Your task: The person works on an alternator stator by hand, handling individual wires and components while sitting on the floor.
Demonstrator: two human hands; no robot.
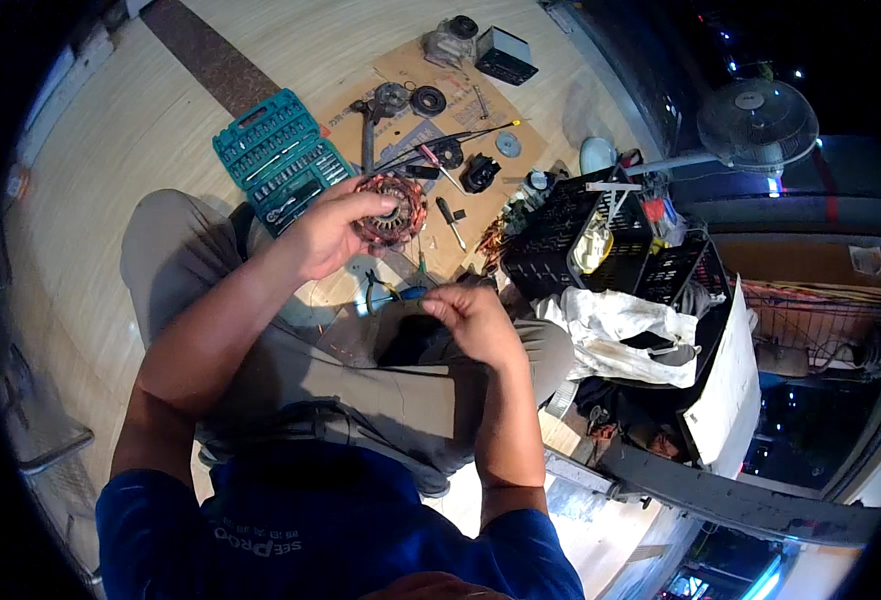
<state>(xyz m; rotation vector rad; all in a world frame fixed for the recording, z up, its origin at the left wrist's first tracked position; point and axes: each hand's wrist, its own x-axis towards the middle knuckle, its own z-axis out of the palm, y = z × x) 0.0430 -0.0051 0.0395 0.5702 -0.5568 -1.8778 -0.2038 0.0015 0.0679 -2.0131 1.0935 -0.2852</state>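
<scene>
Stator (pixel 392 210) half hidden in left hand (pixel 328 235) grip | right hand (pixel 470 318) pinched shut, perhaps on wire, unclear

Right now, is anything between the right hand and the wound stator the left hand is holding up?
Nothing visible. The left hand grips the copper-wound stator above the lap; the right hand sits lower, pinched shut, whether on wire I cannot tell. The blue-handled pliers lie below on the cardboard.

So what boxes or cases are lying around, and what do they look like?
Socket set case: open on the floor left of the cardboard, teal, rows of metal bits.
Small box: far end of the cardboard, dark, boxy.
Crates: right of the hands, black, gridded, full of clutter.
</scene>
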